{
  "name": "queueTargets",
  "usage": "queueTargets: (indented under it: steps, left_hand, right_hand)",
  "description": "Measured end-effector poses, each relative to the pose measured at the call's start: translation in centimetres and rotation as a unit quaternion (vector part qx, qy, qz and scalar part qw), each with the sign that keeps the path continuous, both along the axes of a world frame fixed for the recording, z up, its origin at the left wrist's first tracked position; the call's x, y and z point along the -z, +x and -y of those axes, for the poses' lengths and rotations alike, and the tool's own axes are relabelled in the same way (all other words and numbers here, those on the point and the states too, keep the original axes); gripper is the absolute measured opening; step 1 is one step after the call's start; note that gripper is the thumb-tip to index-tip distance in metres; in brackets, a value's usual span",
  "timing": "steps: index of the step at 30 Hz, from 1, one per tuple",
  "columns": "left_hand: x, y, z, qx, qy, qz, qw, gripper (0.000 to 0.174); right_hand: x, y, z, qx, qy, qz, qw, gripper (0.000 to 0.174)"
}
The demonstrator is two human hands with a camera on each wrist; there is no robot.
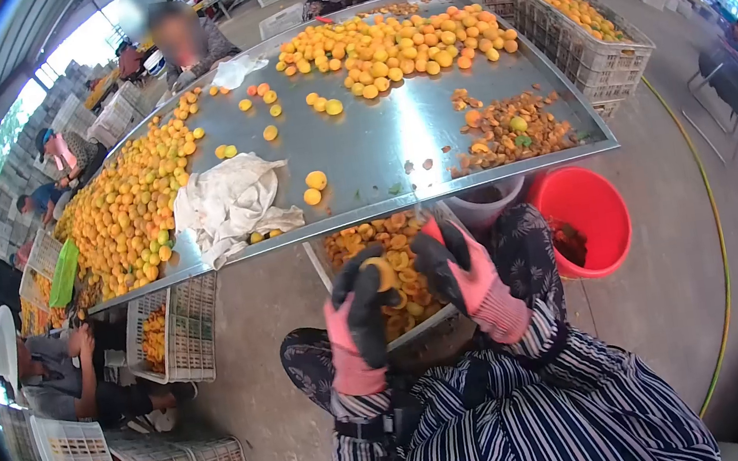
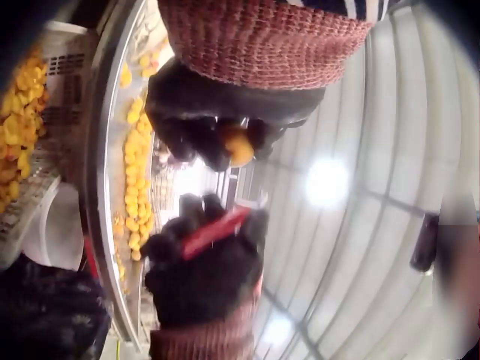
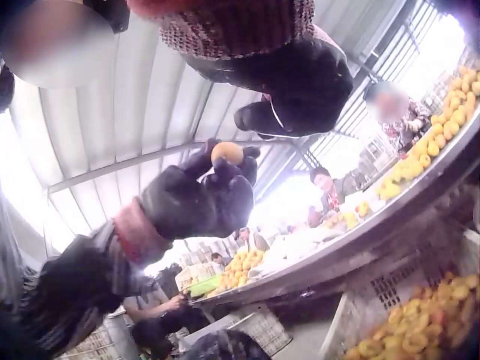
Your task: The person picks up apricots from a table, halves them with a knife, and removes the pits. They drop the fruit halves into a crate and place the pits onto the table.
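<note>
Both hands wear pink knit gloves with black coated fingers. The left hand pinches an orange fruit between thumb and fingers; the right wrist view shows this fruit at its fingertips. To its right, the right hand grips a red-handled tool, seen in the left wrist view with the fingers curled round it. A thin metal edge shows by the right hand in the right wrist view. The hands are apart, above a crate of cut orange fruit.
A metal table bears whole fruit, brown scraps and a white cloth. A red bucket and a pale bucket stand right of the crate. Other people sit around; crates stand nearby.
</note>
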State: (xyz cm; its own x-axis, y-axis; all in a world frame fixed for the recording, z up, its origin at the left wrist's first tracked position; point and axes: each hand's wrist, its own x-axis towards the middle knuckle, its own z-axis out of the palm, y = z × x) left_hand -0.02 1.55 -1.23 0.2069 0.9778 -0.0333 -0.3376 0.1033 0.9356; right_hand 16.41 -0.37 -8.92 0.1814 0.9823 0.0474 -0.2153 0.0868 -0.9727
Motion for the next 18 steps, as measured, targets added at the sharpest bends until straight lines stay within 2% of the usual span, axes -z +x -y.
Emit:
queueTargets:
  steps: [1,2,3,4,5,6,7,8,9,10,11,12,14,15,16,18]
  left_hand:
    - [-0.4,1.0,0.5,0.011,-0.014,-0.011,1.000,0.033]
    - [-0.5,1.6,1.0,0.017,-0.029,-0.023,0.999,0.031]
    - [1.1,1.8,0.7,0.002,-0.016,-0.010,1.000,0.030]
    - [2.4,1.8,0.5,-0.008,-0.015,-0.012,1.000,0.030]
    - [3.3,1.9,0.3,-0.027,0.056,-0.025,0.998,0.028]
    - [3.7,2.3,0.4,-0.042,0.125,-0.038,0.991,0.027]
    - [2.7,2.9,1.0,-0.067,0.035,-0.041,0.996,0.028]
    - [2.0,3.0,1.3,-0.065,0.031,-0.041,0.997,0.028]
    - [1.5,3.1,1.5,-0.107,0.123,-0.204,0.965,0.027]
    - [1.3,3.2,1.6,-0.142,0.212,-0.359,0.898,0.028]
    - [1.4,3.1,1.6,-0.146,0.270,-0.370,0.877,0.030]
    - [1.5,2.9,1.9,-0.140,0.267,-0.368,0.880,0.030]
    - [1.6,3.0,2.6,-0.091,0.348,-0.447,0.819,0.037]
    - [2.3,3.2,2.5,-0.078,0.385,-0.455,0.799,0.045]
    - [2.4,3.2,2.7,-0.072,0.383,-0.453,0.802,0.045]
    - [2.3,3.0,2.7,-0.035,0.447,-0.476,0.757,0.048]
  right_hand:
    - [-0.6,-0.8,-0.3,0.069,0.061,0.127,0.988,0.039]
    - [-1.5,-1.8,-0.5,0.133,0.121,0.250,0.951,0.038]
    - [-3.8,-2.8,-0.1,0.104,0.079,0.172,0.976,0.037]
    - [-4.9,-3.3,-0.3,0.094,0.082,0.169,0.978,0.037]
    - [-5.6,-3.7,-0.6,0.077,0.005,0.003,0.997,0.037]
    - [-5.8,-3.9,-0.6,0.062,-0.077,-0.161,0.982,0.036]
    - [0.4,-3.0,-1.7,0.041,0.042,-0.119,0.991,0.038]
    - [3.2,-2.5,-2.5,0.043,0.039,-0.118,0.991,0.038]
    - [5.0,-2.0,-3.2,-0.032,0.066,-0.217,0.973,0.037]
    - [5.6,-1.6,-3.4,-0.105,0.093,-0.312,0.940,0.036]
    - [2.7,-2.6,-2.7,-0.009,0.023,-0.098,0.995,0.032]
    - [0.6,-2.2,-1.7,-0.004,0.019,-0.096,0.995,0.032]
    - [-1.9,-1.2,-0.5,-0.052,-0.025,-0.351,0.934,0.028]
    - [0.0,-0.6,-1.0,-0.172,0.037,-0.420,0.890,0.025]
    - [0.6,-0.3,-0.5,-0.165,0.034,-0.420,0.892,0.025]
    - [0.0,-0.8,0.6,-0.108,-0.002,-0.192,0.975,0.023]
